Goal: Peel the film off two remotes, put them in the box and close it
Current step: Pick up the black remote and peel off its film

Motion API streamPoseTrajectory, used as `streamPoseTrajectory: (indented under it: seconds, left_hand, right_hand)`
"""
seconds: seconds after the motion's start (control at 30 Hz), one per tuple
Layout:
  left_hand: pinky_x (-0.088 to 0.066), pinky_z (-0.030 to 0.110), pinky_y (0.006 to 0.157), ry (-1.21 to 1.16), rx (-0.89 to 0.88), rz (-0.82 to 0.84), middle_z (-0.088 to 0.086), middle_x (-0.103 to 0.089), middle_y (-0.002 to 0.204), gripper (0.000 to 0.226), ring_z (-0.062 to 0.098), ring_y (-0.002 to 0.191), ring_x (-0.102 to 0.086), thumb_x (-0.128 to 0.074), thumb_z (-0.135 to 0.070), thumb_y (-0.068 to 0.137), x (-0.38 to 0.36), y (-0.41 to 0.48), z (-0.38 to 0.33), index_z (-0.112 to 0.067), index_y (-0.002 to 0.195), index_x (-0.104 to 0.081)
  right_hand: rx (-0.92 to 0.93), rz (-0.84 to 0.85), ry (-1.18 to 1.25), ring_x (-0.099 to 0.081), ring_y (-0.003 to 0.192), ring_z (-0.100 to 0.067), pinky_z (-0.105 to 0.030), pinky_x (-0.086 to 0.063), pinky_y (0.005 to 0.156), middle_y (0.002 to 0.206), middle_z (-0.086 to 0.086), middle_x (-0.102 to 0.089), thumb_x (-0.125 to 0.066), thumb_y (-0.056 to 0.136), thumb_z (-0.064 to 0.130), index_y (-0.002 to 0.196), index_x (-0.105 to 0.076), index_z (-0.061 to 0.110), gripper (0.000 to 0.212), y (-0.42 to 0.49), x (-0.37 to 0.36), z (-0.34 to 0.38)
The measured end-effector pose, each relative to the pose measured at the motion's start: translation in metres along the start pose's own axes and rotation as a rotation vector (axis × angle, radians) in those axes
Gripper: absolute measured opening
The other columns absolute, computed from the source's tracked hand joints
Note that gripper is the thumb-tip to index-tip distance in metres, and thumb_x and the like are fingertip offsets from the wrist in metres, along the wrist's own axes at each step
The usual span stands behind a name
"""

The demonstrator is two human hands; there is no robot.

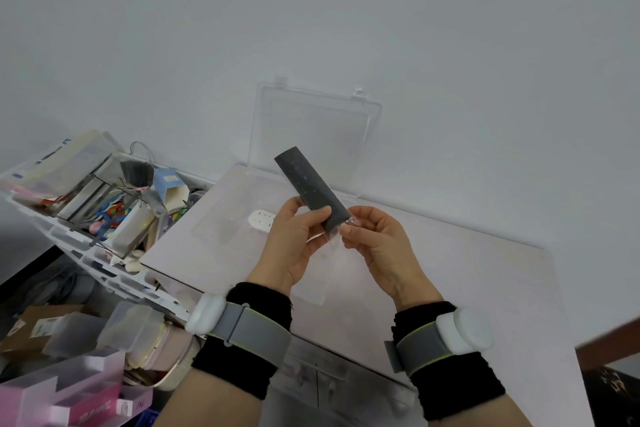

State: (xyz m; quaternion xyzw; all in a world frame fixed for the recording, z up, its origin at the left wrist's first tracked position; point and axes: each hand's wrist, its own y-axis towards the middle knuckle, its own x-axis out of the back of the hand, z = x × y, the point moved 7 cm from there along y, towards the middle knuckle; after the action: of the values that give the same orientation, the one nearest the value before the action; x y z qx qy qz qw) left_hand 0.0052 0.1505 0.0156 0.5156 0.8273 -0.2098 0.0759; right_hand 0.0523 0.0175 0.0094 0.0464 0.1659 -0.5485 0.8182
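A black remote [309,185] is held up above the table, tilted with its far end up and left. My left hand [297,239] grips its lower end. My right hand [372,239] pinches a bit of clear film [338,229] at the remote's lower right corner. A white remote [260,219] lies inside the clear plastic box [221,236] on the table, partly hidden by my left hand. The box's transparent lid [311,135] stands upright against the wall.
The pale table [467,281] runs right and toward me. Left of it stands a white rack [86,204] full of tools and stationery. Below on the floor are plastic containers, a cardboard box and pink boxes [69,392].
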Motion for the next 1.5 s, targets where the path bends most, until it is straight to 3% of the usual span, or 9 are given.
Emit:
streamPoseTrajectory:
  seconds: [0.2,0.37,0.53,0.67,0.8,0.9,1.1,1.3,1.5]
  left_hand:
    - [-0.057,0.042,0.084,-0.314,-0.045,-0.128,0.021,-0.064,0.115,0.030,0.026,0.091,-0.067,-0.053,-0.005,0.096,0.018,0.010,-0.015,-0.004,0.126,-0.052]
    - [-0.052,0.051,0.093,-0.320,-0.041,-0.141,0.025,-0.064,0.117,0.031,0.035,0.098,-0.065,-0.055,0.002,0.093,0.016,0.003,-0.006,-0.004,0.123,-0.053]
    - [-0.061,0.035,0.069,-0.332,-0.107,-0.251,0.013,-0.067,0.093,0.025,0.025,0.082,-0.067,-0.059,0.006,0.089,0.049,0.008,-0.018,-0.006,0.111,-0.055]
    - [-0.057,0.045,0.084,-0.349,-0.121,-0.266,0.019,-0.070,0.098,0.026,0.032,0.094,-0.070,-0.058,0.010,0.088,0.076,0.025,-0.035,-0.009,0.105,-0.051]
    - [-0.057,0.034,0.075,0.106,-0.126,-0.197,0.011,-0.073,0.099,0.029,0.019,0.087,-0.069,-0.063,0.001,0.087,0.090,0.044,-0.056,-0.009,0.113,-0.060]
    - [-0.058,0.032,0.074,0.482,-0.129,-0.144,0.010,-0.072,0.094,0.023,0.020,0.085,-0.067,-0.070,-0.006,0.083,0.099,0.059,-0.068,-0.010,0.105,-0.069]
    - [-0.054,0.021,0.060,0.674,-0.008,0.102,0.007,-0.069,0.078,0.010,0.014,0.068,-0.064,-0.071,-0.001,0.081,0.115,0.090,-0.080,-0.010,0.085,-0.073]
    - [-0.059,0.034,0.072,1.010,-0.025,0.347,0.008,-0.067,0.072,0.012,0.023,0.071,-0.067,-0.072,0.004,0.075,0.103,0.111,-0.072,-0.006,0.081,-0.075]
    - [-0.058,0.038,0.081,1.590,0.050,0.662,0.010,-0.061,0.088,0.023,0.025,0.074,-0.060,-0.068,-0.001,0.078,0.099,0.118,-0.021,-0.001,0.099,-0.076]
  right_hand:
    - [-0.090,0.054,0.093,-0.062,0.078,-0.020,-0.028,-0.056,0.075,0.093,-0.011,-0.067,-0.063,0.087,0.001,0.098,-0.069,0.005,0.013,-0.003,0.004,-0.007]
    - [-0.017,0.056,-0.241,-0.066,0.077,-0.017,-0.026,-0.056,0.071,0.093,-0.009,-0.073,-0.072,0.082,0.009,0.104,-0.069,0.004,0.023,0.004,-0.005,0.000]
    - [-0.026,0.076,-0.298,-0.062,0.071,-0.017,-0.022,-0.053,0.064,0.083,-0.009,-0.069,-0.071,0.081,0.000,0.089,-0.070,0.009,0.013,0.005,-0.006,0.001]
    - [-0.033,0.049,-0.404,-0.062,0.070,-0.018,-0.027,-0.053,0.068,0.083,-0.010,-0.069,-0.071,0.080,0.001,0.096,-0.071,0.002,0.015,0.009,-0.007,-0.003]
    - [0.032,0.024,-0.590,-0.060,0.067,-0.017,-0.032,-0.050,0.070,0.078,-0.006,-0.069,-0.072,0.077,0.008,0.088,-0.073,0.012,0.011,0.025,-0.018,0.001]
    - [0.050,0.044,-0.840,-0.060,0.070,-0.013,-0.025,-0.045,0.068,0.078,0.001,-0.069,-0.072,0.075,0.012,0.085,-0.073,0.017,0.012,0.036,-0.030,0.006]
    - [-0.090,0.177,-1.139,-0.058,0.065,-0.010,-0.025,-0.046,0.069,0.075,0.001,-0.067,-0.073,0.075,0.010,0.086,-0.074,0.014,0.012,0.056,-0.063,0.000]
    - [-0.292,0.343,-1.513,-0.062,0.091,-0.022,-0.030,-0.048,0.083,0.109,-0.013,-0.072,-0.069,0.079,0.010,0.107,-0.072,0.008,0.029,0.066,-0.082,-0.039]
    - [-0.449,0.315,-1.680,-0.062,0.089,-0.021,-0.031,-0.050,0.077,0.108,-0.007,-0.072,-0.075,0.076,0.018,0.100,-0.071,0.013,0.025,0.068,-0.080,-0.060]
